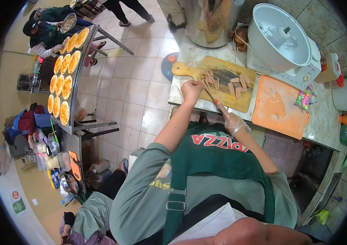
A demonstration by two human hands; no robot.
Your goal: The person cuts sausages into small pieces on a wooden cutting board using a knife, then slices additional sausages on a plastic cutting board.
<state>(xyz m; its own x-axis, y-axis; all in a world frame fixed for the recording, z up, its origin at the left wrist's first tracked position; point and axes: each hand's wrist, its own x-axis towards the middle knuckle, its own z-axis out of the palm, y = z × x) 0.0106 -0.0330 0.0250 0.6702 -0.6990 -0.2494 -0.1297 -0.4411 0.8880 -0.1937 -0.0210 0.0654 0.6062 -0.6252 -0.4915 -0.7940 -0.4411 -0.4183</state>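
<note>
A wooden cutting board point(245, 107) with a handle lies on the counter, bearing thin sausage strips point(209, 77) and larger sausage slices point(238, 92). My left hand point(192, 90) is closed at the board's near left edge, fingertips beside the strips; whatever they pinch is hidden. In a clear plastic glove, my right hand point(234, 122) grips a knife point(216, 101) by its orange-red handle. The blade slants up toward my left fingertips, close to the strips.
An orange cutting board point(279, 108) sits to the right, near a white mixer point(281, 41) and a colourful packet point(305, 98). A large clear container point(212, 24) stands behind. Leftward, a person handles sauced pizza bases point(59, 85) on a metal table point(77, 77).
</note>
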